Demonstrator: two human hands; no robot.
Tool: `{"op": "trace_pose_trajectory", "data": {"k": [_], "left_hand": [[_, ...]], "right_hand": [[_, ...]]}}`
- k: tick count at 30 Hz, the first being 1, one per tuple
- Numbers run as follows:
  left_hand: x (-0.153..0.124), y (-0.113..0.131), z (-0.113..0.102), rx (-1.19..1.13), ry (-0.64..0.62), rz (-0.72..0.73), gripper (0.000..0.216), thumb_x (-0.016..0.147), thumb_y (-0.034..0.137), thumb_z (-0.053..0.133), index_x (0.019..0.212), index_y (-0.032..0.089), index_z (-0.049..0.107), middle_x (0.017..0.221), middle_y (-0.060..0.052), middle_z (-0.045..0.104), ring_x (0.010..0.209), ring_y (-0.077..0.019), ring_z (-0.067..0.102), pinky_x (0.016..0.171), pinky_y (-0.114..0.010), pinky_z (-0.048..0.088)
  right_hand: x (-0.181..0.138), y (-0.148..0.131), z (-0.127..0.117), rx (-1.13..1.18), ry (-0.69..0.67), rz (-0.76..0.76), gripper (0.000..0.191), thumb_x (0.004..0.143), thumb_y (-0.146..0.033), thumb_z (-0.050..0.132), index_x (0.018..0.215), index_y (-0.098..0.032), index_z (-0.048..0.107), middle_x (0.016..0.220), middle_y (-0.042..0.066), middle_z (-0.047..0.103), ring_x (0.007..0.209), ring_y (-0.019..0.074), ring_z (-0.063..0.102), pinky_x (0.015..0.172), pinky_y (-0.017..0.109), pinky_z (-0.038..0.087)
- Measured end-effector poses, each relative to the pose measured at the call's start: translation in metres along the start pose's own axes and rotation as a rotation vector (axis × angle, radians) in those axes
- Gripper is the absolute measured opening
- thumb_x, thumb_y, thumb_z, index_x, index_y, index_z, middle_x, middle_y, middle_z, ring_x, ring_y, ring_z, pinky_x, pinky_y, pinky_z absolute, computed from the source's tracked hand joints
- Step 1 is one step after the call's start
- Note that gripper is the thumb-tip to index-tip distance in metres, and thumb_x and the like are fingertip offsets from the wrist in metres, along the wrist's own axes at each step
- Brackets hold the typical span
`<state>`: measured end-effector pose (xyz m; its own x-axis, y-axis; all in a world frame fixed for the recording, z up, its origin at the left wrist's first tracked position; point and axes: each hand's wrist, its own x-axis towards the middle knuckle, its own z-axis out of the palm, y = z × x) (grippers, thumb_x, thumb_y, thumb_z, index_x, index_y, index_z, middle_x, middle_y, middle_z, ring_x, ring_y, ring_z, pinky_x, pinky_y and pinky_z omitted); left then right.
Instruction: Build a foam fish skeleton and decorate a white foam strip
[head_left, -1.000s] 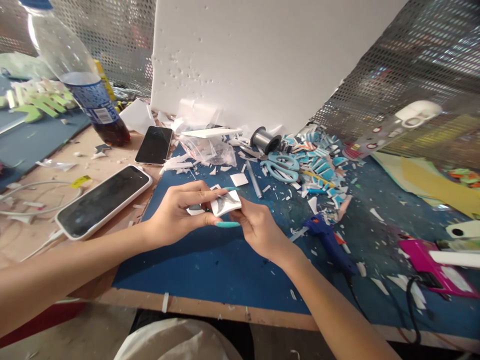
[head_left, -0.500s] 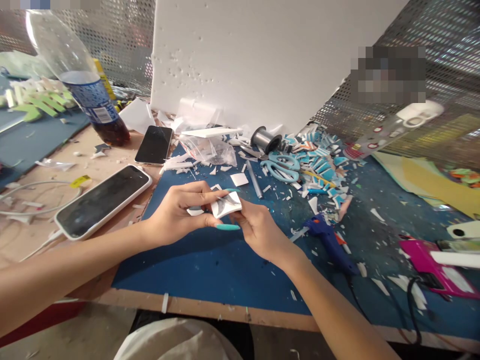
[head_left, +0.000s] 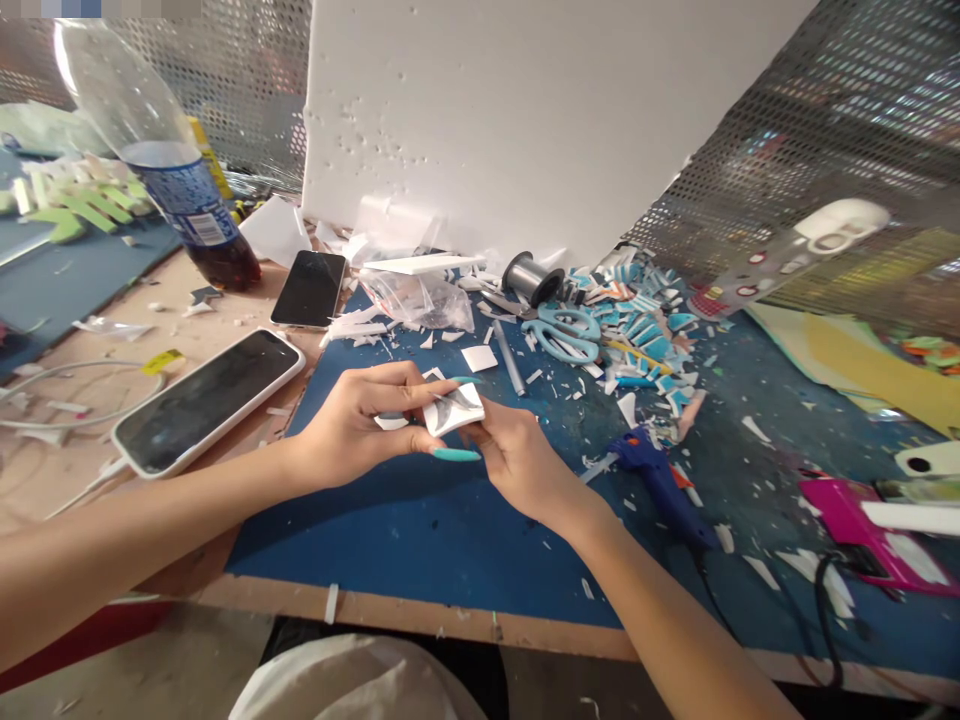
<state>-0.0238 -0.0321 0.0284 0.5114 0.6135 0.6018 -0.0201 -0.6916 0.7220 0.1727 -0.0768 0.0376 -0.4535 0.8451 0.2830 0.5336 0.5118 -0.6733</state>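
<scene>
Between both hands is a small white folded piece [head_left: 456,408] with a grey, shiny patch on its face, held above the blue mat [head_left: 360,540]. My left hand [head_left: 375,415] pinches it from the left, thumb below and fingers above, with long turquoise nails. From the right, my right hand [head_left: 517,455] grips the same piece; its fingertips are mostly hidden behind it. Just beyond lie a small white square [head_left: 479,358] and a grey stick [head_left: 509,358]. A blue glue gun [head_left: 660,485] rests right of my right hand.
Light-blue scissors [head_left: 562,335], a spool [head_left: 532,278] and a heap of blue-white scraps [head_left: 645,310] lie at the back. A white board [head_left: 480,120] stands behind. Two phones [head_left: 210,400] and a soda bottle [head_left: 187,210] are left; a magenta device [head_left: 870,535] is right.
</scene>
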Motion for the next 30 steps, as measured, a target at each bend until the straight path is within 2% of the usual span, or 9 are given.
{"op": "trace_pose_trajectory", "data": {"k": [12, 18, 21, 26, 30], "left_hand": [[0.0007, 0.0001, -0.0013, -0.011, -0.028, -0.009, 0.037, 0.080, 0.035, 0.069, 0.113, 0.018, 0.068, 0.072, -0.004, 0.062, 0.064, -0.0130, 0.057, 0.058, -0.024, 0.050], [0.0038, 0.0002, -0.0044, -0.028, -0.069, -0.012, 0.033, 0.081, 0.038, 0.066, 0.107, 0.018, 0.071, 0.072, -0.004, 0.061, 0.065, -0.0134, 0.058, 0.061, -0.025, 0.051], [0.0037, 0.0026, -0.0052, -0.028, -0.066, 0.003, 0.036, 0.082, 0.037, 0.066, 0.113, 0.018, 0.068, 0.073, -0.004, 0.062, 0.066, -0.0130, 0.057, 0.061, -0.025, 0.050], [0.0023, 0.0077, -0.0048, 0.100, 0.006, 0.063, 0.036, 0.086, 0.039, 0.061, 0.114, 0.017, 0.067, 0.073, -0.004, 0.062, 0.065, -0.0116, 0.058, 0.060, -0.022, 0.049], [0.0025, 0.0088, -0.0049, 0.255, -0.022, 0.085, 0.041, 0.088, 0.042, 0.057, 0.116, 0.013, 0.065, 0.082, -0.009, 0.065, 0.070, -0.0137, 0.061, 0.064, -0.024, 0.052]], "right_hand": [[0.0005, 0.0008, 0.0005, -0.016, -0.003, -0.017, 0.024, 0.089, -0.005, 0.039, 0.095, -0.019, 0.058, 0.075, 0.002, 0.062, 0.067, 0.0130, 0.058, 0.060, 0.023, 0.045], [0.0005, 0.0004, -0.0005, 0.020, -0.022, -0.006, 0.026, 0.087, -0.003, 0.039, 0.094, -0.019, 0.058, 0.072, 0.000, 0.060, 0.063, 0.0124, 0.056, 0.061, 0.023, 0.045], [-0.0021, 0.0023, 0.0028, -0.003, 0.020, -0.017, 0.028, 0.084, -0.001, 0.039, 0.095, -0.020, 0.058, 0.074, 0.001, 0.060, 0.063, 0.0136, 0.056, 0.060, 0.024, 0.045], [-0.0048, 0.0053, 0.0080, -0.067, 0.090, -0.047, 0.034, 0.077, 0.001, 0.036, 0.097, -0.019, 0.056, 0.077, 0.004, 0.060, 0.070, 0.0175, 0.058, 0.061, 0.026, 0.047], [-0.0044, 0.0069, 0.0068, -0.098, 0.071, -0.007, 0.035, 0.077, 0.001, 0.036, 0.101, -0.017, 0.055, 0.080, 0.006, 0.059, 0.074, 0.0192, 0.059, 0.063, 0.028, 0.048]]}}
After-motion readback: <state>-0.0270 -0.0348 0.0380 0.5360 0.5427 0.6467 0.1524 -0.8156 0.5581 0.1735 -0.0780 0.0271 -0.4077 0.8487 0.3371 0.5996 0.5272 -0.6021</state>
